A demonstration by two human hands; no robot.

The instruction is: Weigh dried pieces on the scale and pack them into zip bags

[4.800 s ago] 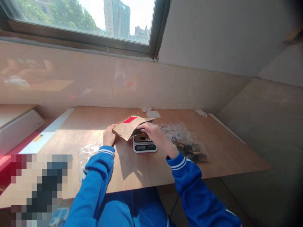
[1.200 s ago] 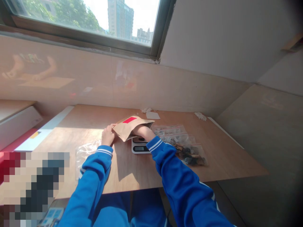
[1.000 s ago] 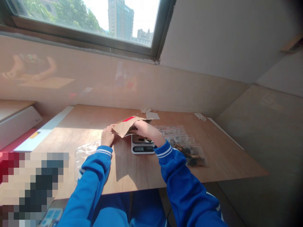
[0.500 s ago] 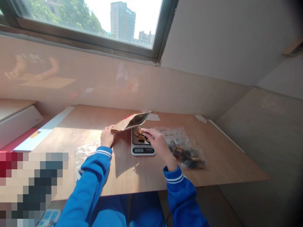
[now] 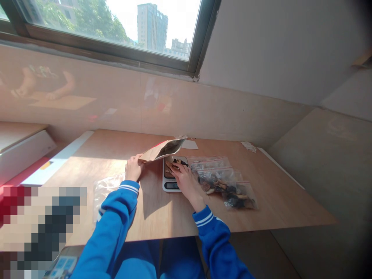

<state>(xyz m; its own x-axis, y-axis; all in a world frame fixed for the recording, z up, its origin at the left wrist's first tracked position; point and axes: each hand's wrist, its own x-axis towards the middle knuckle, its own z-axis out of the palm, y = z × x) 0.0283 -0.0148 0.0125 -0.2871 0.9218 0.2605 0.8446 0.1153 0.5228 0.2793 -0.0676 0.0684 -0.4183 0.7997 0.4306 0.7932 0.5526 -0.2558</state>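
Note:
My left hand (image 5: 133, 168) grips the lower end of a brown paper bag (image 5: 155, 152), which is tilted with its open mouth to the right, above the kitchen scale. The white digital scale (image 5: 166, 185) stands on the table with brown and black dried slices (image 5: 181, 161) on its plate. Over the plate, my right hand (image 5: 186, 181) has its fingers curled down around some of these slices. It covers part of the display and hides how many pieces it holds.
Right of the scale lie several clear zip bags (image 5: 216, 181) with dried pieces inside. A flat clear plastic bag (image 5: 100, 192) is beside my left forearm. White paper (image 5: 189, 144) lies behind the scale, crumpled tissue (image 5: 248, 146) farther right. A wall closes off the table's (image 5: 279, 193) back.
My right hand has moved lower and slightly left over the scale plate, now covering part of the display. The left hand and paper bag stay nearly in place.

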